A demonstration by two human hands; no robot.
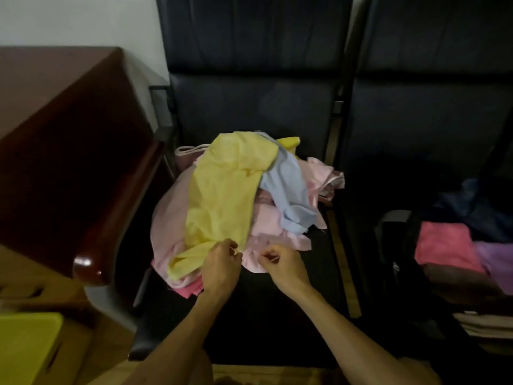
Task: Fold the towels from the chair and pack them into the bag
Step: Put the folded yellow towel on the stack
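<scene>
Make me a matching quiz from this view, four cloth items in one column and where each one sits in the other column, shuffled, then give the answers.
Things:
1. yellow towel
2. light blue towel
3. coral pink towel
4. purple towel

Places:
A. folded in the open bag, at the far right edge of the view
B. on top of the pile, its near edge pinched by the left hand
C. folded in the open bag, on the side nearer the pile
D. crumpled on the pile, just right of the yellow one

Pairs: 1-B, 2-D, 3-C, 4-A
</scene>
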